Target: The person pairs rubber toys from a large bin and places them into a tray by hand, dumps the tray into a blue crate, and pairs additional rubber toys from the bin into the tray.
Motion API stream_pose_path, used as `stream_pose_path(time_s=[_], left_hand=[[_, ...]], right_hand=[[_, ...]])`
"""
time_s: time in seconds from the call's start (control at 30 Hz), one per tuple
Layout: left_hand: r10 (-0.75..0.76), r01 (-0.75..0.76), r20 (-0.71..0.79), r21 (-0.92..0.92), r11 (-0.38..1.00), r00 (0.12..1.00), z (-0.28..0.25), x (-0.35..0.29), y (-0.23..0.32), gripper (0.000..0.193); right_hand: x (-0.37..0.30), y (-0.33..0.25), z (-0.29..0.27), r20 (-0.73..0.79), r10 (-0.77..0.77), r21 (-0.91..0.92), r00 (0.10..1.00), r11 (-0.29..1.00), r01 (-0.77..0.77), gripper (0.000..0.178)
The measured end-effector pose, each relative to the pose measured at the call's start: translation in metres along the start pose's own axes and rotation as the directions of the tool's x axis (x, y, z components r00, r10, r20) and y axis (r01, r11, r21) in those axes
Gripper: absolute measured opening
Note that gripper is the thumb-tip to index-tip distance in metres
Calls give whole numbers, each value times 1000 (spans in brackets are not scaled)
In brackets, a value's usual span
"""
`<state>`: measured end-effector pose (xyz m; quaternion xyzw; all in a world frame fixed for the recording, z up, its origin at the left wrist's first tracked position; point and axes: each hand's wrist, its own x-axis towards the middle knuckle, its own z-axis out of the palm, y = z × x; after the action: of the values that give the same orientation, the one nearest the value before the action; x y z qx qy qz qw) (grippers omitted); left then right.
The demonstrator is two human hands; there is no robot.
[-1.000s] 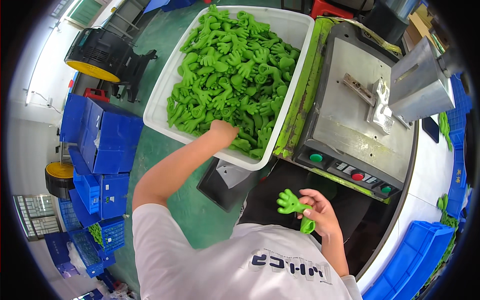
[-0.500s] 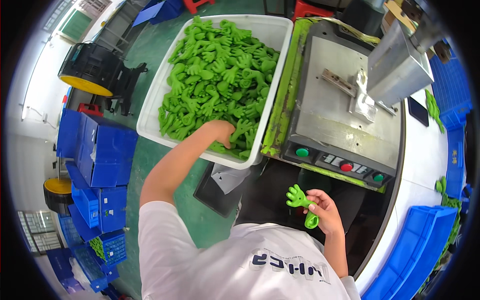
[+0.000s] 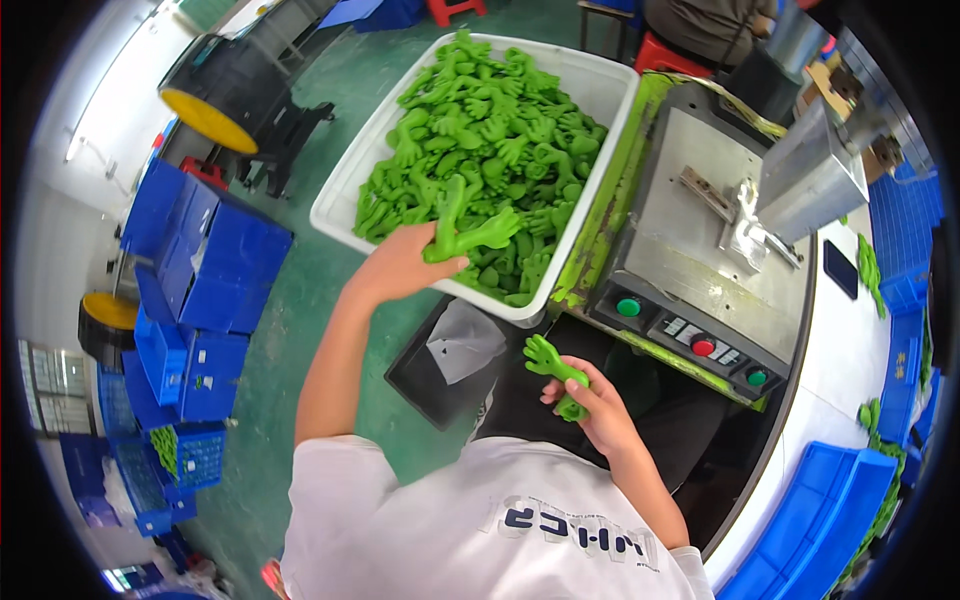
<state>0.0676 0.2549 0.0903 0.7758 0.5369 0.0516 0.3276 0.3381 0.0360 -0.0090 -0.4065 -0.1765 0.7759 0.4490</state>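
Observation:
Over the near edge of a white plastic tub point(image 3: 612, 95), my left hand point(image 3: 395, 265) grips green hand-shaped pieces. One part points up and another, a piece with spread fingers point(image 3: 488, 234), points right; I cannot tell whether they are two separate pieces. A heap of similar green hand-shaped pieces point(image 3: 480, 120) fills much of the tub. In front of my body, my right hand point(image 3: 595, 400) is closed around the lower end of another green hand-shaped piece point(image 3: 545, 355), its small fingers pointing up and left.
A metal-topped machine point(image 3: 690, 250) with green and red buttons stands right of the tub. A phone point(image 3: 840, 268) and a blue bin point(image 3: 815, 530) are on the white table at right. Blue crates point(image 3: 215, 265) and a black fan point(image 3: 225, 95) stand left. Another person point(image 3: 690, 30) sits at the back.
My left hand has come up out of the heap, now holding green hand-shaped pieces. My right hand has moved left with its piece, which is turned. The whole view has shifted slightly.

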Motion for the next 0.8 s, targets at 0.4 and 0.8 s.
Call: stream_pose_path(time_s=[0.4,0.8], left_hand=[[-448,316,221,-937,150,866,271,-213,-178,60],[-795,629,-108,-552,547,596,383,-186,-327,51]], right_hand=[[95,136,50,137,258,-617,956,777,-122,43],[116,185,5,366,-96,-643,926,693,326,39]])
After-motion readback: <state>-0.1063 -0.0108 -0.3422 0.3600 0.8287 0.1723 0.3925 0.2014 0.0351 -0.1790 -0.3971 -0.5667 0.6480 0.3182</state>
